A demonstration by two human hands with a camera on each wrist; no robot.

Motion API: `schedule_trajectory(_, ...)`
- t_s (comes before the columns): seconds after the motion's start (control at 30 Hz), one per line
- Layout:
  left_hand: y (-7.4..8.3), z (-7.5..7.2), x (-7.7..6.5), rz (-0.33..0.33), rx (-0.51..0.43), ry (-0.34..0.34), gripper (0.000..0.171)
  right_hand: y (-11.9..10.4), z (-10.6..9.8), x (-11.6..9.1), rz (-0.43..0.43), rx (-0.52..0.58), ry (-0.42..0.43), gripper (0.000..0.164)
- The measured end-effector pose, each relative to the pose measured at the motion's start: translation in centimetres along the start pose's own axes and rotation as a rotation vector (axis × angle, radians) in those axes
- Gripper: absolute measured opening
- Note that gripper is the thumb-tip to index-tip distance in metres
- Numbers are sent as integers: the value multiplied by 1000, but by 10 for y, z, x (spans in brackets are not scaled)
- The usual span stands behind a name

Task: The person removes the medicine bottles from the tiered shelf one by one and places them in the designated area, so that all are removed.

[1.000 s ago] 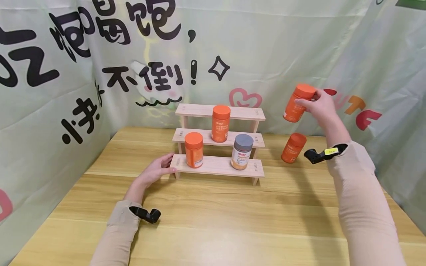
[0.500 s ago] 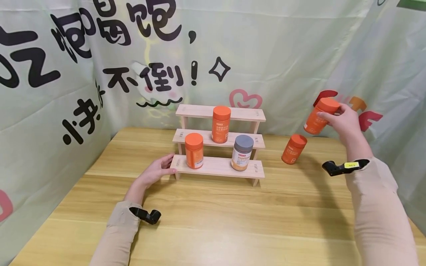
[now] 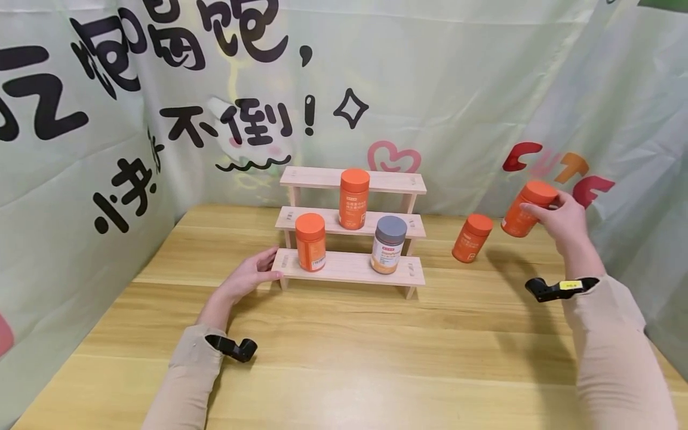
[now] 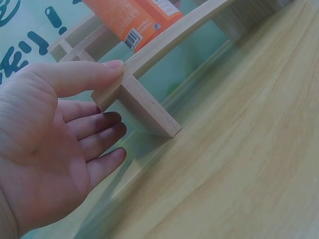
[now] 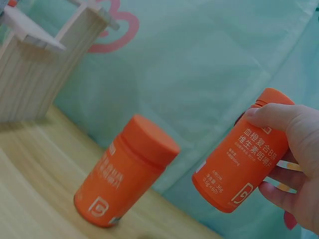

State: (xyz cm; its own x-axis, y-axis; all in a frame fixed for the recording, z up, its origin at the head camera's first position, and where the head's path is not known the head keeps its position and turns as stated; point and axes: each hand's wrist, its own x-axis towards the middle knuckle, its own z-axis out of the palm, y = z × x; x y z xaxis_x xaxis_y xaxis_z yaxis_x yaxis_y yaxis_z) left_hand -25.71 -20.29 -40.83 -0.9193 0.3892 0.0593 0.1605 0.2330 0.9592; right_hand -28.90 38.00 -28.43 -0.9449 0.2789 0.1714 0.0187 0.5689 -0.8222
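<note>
In the head view a three-step wooden display stand (image 3: 344, 269) stands on the table. My left hand (image 3: 246, 276) is at the left end of its lowest step; in the left wrist view its thumb (image 4: 94, 77) and index finger pinch the board's corner. My right hand (image 3: 567, 224) grips an orange supplement bottle (image 3: 520, 216) near its cap, tilted and above the table at the far right. Just left of it, a second orange bottle (image 3: 472, 239) stands on the table. In the right wrist view the held bottle (image 5: 239, 159) shows its white-printed label.
An orange bottle (image 3: 310, 243) and a grey-capped bottle (image 3: 388, 246) stand on the lowest step. Another orange bottle (image 3: 353, 200) is on the middle step. Behind the wooden table (image 3: 344, 358) hangs a printed cloth (image 3: 457, 77).
My right hand has carried the orange bottle to the right and down, past the bottle standing on the table. My left hand has stayed at the stand.
</note>
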Motion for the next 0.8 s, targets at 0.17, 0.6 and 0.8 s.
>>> schedule_trajectory(0.17, -1, -1, -2, 1, 12, 3, 77, 14, 10, -2, 14, 13, 21, 74)
schedule_trajectory(0.6, 3, 1, -3, 2, -4, 5, 76, 37, 34, -10, 50, -1, 9, 75)
schedule_trajectory(0.8, 3, 1, -2, -2, -11, 2, 76, 45, 39, -17, 45, 43, 6, 69)
